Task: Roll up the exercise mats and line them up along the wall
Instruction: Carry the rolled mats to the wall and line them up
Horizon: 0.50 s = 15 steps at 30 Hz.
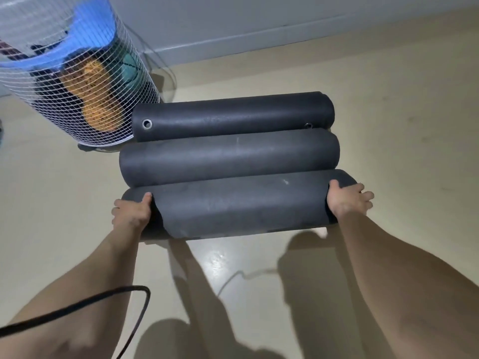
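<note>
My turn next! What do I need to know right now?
Left hand: gripping the left end of the near mat.
Right hand: gripping its right end.
Mats: far mat and middle mat lie rolled, side by side, parallel to the wall. The near mat touches the middle one.
Done: all three look rolled.
Left: near mat's outer flap is still loose; tuck it, set the roll down straight. Mind the mesh basket at the left.

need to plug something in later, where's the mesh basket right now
In the head view the mesh basket stands upper left on the floor, beside the left end of the farthest rolled mat, near the wall.
</note>
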{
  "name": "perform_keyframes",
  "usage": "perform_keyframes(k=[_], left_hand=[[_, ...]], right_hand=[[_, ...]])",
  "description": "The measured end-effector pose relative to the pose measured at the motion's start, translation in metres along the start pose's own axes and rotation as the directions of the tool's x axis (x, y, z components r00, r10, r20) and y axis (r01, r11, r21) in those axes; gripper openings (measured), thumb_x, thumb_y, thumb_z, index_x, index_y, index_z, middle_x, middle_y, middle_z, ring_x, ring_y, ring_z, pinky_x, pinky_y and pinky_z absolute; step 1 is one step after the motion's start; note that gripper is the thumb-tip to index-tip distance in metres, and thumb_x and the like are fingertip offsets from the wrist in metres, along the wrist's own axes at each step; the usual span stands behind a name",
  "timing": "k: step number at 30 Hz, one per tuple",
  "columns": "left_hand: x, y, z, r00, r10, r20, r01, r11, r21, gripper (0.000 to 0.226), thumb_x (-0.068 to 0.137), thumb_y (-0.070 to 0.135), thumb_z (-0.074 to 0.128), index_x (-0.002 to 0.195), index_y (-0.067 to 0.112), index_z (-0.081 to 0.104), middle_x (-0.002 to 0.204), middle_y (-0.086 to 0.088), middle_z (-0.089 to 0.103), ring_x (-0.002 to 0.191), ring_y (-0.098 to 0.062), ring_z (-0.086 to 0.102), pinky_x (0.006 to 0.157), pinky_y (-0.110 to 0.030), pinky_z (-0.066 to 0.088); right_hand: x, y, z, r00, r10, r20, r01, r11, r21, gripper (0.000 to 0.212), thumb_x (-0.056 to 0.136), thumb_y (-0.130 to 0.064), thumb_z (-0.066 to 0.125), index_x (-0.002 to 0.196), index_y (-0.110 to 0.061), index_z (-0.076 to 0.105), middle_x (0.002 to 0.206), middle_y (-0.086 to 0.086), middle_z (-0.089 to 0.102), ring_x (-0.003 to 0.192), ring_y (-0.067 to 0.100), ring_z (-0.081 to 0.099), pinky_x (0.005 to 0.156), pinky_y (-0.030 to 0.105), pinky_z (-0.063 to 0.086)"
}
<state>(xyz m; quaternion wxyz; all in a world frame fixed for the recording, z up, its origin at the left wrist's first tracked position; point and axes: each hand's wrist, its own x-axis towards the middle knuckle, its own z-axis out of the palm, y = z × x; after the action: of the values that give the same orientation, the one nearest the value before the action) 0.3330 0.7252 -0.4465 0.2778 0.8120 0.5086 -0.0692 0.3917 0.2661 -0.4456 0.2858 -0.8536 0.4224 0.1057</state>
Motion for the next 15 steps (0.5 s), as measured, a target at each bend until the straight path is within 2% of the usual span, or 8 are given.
perform_keyframes(k=[4,8,12,15], left_hand=[[0.003,-0.013,0.010,0.999,0.042,-0.024,-0.044,0.996,-0.073,0.090,0.093,0.065,0.059,0.151,0.001,0.033,0.151,-0.023,0.043,0.136,-0.045,0.045,0.111,-0.051,0.038],[-0.002,-0.014,0.018,0.994,0.091,-0.060,-0.092,0.996,-0.006,0.089,0.094,0.067,0.055,0.148,-0.001,0.032,0.149,-0.026,0.040,0.135,-0.049,0.043,0.111,-0.053,0.035],[-0.008,-0.018,0.022,0.981,0.097,-0.170,-0.087,0.994,0.068,0.112,0.075,0.082,0.066,0.142,-0.002,0.034,0.144,-0.024,0.043,0.131,-0.048,0.044,0.108,-0.055,0.038],[-0.006,-0.025,0.021,0.975,0.096,-0.200,-0.077,0.992,0.104,0.125,0.067,0.089,0.066,0.144,-0.003,0.033,0.143,-0.023,0.044,0.131,-0.047,0.045,0.107,-0.054,0.039]], right_hand=[[0.002,0.003,0.017,0.997,0.010,-0.076,-0.008,1.000,0.026,0.079,0.100,-0.051,0.046,0.156,0.000,0.022,0.152,0.023,0.033,0.140,0.042,0.032,0.106,0.051,0.037],[0.004,0.006,0.017,0.994,-0.014,-0.112,0.011,0.999,-0.031,0.078,0.098,-0.054,0.046,0.151,0.001,0.030,0.149,0.022,0.038,0.137,0.041,0.035,0.102,0.052,0.041],[-0.005,0.007,0.023,0.989,-0.061,-0.137,0.052,0.997,-0.065,0.077,0.095,-0.057,0.050,0.145,0.001,0.038,0.146,0.022,0.046,0.135,0.040,0.044,0.103,0.052,0.042],[-0.014,0.016,0.034,0.978,-0.108,-0.181,0.099,0.993,-0.059,0.076,0.095,-0.057,0.053,0.142,0.001,0.041,0.143,0.024,0.050,0.131,0.042,0.048,0.101,0.051,0.043]])
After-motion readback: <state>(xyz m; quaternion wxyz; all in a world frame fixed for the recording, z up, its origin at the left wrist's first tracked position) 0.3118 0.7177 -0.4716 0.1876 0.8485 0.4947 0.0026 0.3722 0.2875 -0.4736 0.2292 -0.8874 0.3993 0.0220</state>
